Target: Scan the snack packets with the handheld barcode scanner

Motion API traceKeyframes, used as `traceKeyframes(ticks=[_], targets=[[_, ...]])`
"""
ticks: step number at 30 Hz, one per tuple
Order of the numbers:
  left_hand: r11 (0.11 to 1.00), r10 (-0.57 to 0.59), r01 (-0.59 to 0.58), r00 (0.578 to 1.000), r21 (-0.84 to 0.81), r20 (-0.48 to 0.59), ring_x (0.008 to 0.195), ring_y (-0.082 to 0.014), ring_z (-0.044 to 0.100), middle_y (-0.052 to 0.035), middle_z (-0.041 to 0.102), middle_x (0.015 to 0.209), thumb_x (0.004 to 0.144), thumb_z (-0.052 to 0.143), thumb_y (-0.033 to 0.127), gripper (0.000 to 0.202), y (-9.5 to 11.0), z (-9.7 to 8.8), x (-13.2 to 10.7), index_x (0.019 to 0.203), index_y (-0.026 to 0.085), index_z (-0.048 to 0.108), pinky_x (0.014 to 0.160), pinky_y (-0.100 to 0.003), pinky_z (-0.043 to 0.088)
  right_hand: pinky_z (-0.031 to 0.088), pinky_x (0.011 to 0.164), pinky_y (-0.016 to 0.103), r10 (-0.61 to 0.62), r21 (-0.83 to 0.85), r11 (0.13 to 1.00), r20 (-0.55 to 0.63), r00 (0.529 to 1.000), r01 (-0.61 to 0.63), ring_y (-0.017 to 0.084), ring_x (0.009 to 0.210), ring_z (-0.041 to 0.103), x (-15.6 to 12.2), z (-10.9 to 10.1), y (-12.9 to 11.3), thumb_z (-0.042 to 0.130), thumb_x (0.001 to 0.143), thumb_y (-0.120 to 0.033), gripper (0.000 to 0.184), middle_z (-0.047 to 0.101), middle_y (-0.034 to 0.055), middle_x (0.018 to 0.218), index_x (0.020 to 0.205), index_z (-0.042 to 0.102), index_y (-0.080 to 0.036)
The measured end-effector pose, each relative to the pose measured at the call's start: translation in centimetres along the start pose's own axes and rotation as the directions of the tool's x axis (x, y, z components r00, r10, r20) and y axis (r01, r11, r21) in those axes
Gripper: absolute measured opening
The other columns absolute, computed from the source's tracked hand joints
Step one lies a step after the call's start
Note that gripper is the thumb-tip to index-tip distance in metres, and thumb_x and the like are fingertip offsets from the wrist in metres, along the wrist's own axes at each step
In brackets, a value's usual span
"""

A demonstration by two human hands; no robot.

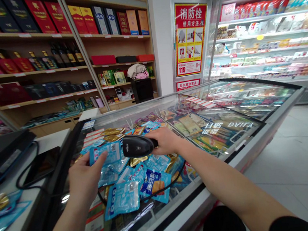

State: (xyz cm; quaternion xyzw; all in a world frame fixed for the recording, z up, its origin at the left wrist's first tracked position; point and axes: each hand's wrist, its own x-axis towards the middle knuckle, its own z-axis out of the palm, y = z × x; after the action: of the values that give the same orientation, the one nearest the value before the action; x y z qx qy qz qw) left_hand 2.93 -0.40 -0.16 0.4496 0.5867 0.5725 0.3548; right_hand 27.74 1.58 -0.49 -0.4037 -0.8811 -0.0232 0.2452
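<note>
My left hand [85, 178] fingers [97, 162] pinch a light-blue crinkly plastic snack packet [106, 152], at 9 o'clock from the black plastic barcode scanner [138, 145] my right hand [165, 141] clenches. Packet looks floppy, slick, featherlight; I'd grip its sealed edge.

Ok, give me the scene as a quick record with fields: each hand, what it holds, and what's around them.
place: shop, at a glass-topped chest freezer
left hand: holds a blue packet by its edge
right hand: grips a black barcode scanner, nose toward the blue packet
scanner cable: loops across the pile
pile of packets: mostly blue, lying on the freezer's glass lid
counter: left of the freezer, phone lying flat on it
</note>
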Motion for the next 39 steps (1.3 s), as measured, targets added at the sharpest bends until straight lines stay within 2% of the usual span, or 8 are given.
traceKeyframes(ticks=[16, 26, 35, 39], targets=[[1.000, 0.023, -0.023, 1.000, -0.007, 0.021, 0.058, -0.0136, 0.056, 0.0033, 0.065, 0.068, 0.049, 0.075, 0.043, 0.048, 0.0, 0.0, -0.1, 0.089, 0.017, 0.069, 0.057, -0.028, 0.050, 0.043, 0.073, 0.027, -0.012, -0.008, 1.000, 0.005, 1.000, 0.012, 0.022, 0.088, 0.065, -0.1, 0.3, 0.4, 0.067, 0.076, -0.036, 0.028, 0.072, 0.0041, 0.093, 0.100, 0.066, -0.022], [0.995, 0.067, -0.066, 0.998, 0.073, 0.001, 0.062, -0.0150, 0.056, 0.0016, 0.066, 0.071, 0.052, 0.074, 0.047, 0.048, -0.8, -0.3, 0.5, 0.088, 0.016, 0.069, 0.056, -0.027, 0.047, 0.044, 0.073, 0.027, 0.006, -0.009, 1.000, 0.007, 1.000, -0.006, 0.023, 0.089, 0.066, -0.1, 0.3, 0.3, 0.067, 0.076, -0.038, 0.033, 0.072, 0.0044, 0.093, 0.105, 0.065, -0.023], [0.999, 0.045, -0.045, 0.999, 0.023, 0.008, 0.063, -0.0157, 0.059, 0.0006, 0.068, 0.074, 0.052, 0.075, 0.044, 0.047, -0.8, -0.3, 0.5, 0.090, 0.017, 0.070, 0.057, -0.029, 0.050, 0.044, 0.076, 0.026, 0.002, 0.042, 0.999, -0.031, 1.000, -0.001, 0.021, 0.091, 0.066, -0.1, 0.4, 0.6, 0.069, 0.075, -0.037, 0.034, 0.072, 0.0037, 0.096, 0.105, 0.065, -0.023], [0.996, 0.045, -0.050, 0.997, -0.079, -0.060, 0.059, -0.0133, 0.058, 0.0019, 0.066, 0.071, 0.056, 0.076, 0.037, 0.039, -0.7, -0.5, 0.7, 0.089, 0.016, 0.069, 0.053, -0.026, 0.051, 0.045, 0.074, 0.026, 0.030, 0.053, 0.998, -0.050, 0.998, -0.028, 0.021, 0.087, 0.066, -0.2, 0.4, 1.1, 0.069, 0.074, -0.033, 0.027, 0.072, 0.0046, 0.091, 0.098, 0.067, -0.021]])
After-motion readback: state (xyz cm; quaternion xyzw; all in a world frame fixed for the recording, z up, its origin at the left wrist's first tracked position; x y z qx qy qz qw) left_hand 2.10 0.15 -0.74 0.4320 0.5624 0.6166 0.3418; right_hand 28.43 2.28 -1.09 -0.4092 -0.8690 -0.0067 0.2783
